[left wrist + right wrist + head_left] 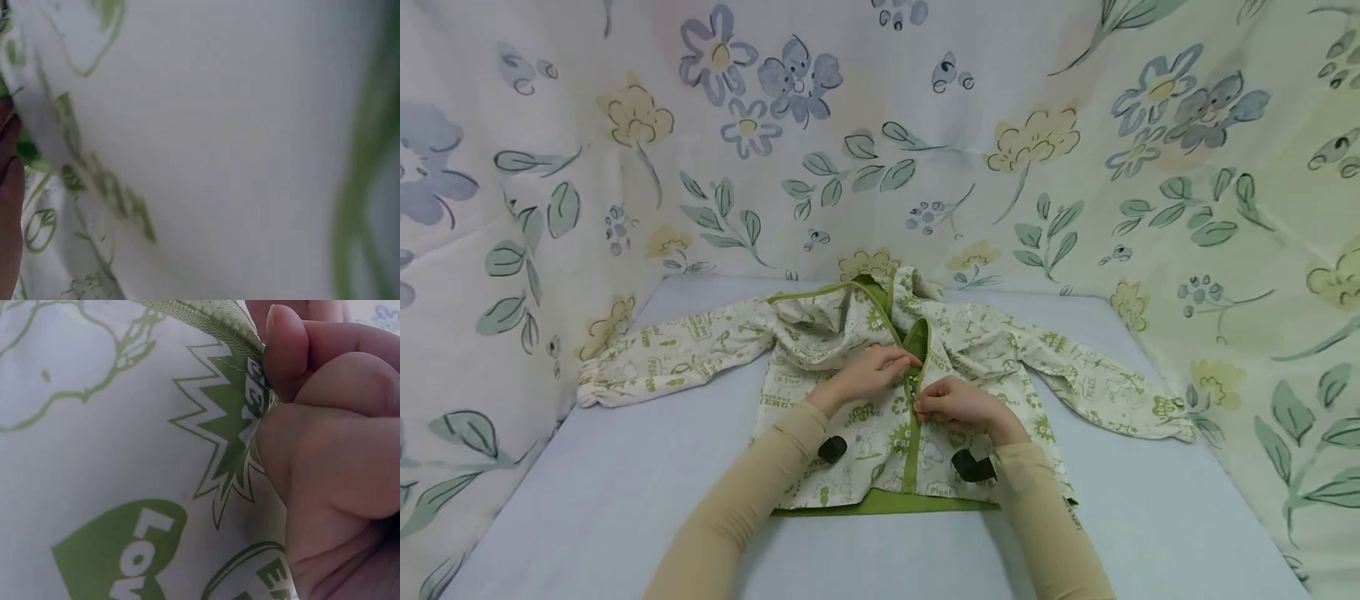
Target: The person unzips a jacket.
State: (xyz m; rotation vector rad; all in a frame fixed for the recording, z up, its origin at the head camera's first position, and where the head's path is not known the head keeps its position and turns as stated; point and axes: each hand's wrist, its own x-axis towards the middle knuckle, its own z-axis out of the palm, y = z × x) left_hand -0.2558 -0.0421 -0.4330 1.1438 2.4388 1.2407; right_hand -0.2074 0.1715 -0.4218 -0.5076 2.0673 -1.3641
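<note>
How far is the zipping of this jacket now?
Done: the jacket lies flat, and the zipper looks closed from the hem to mid-chest. In hand: the right hand pinches the front edge at the zipper while the left hand holds the other side. Left: the upper part near the collar is open.

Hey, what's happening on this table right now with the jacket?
A person has a cream hooded jacket with green print laid flat, front up, sleeves spread, on a pale blue table. Both hands are at the green zipper running down the middle. The right hand pinches the fabric edge beside the zipper, as the right wrist view shows up close. The left hand rests on the opposite front panel at the zipper. Below the hands the zipper looks closed; above them the collar lies open.
</note>
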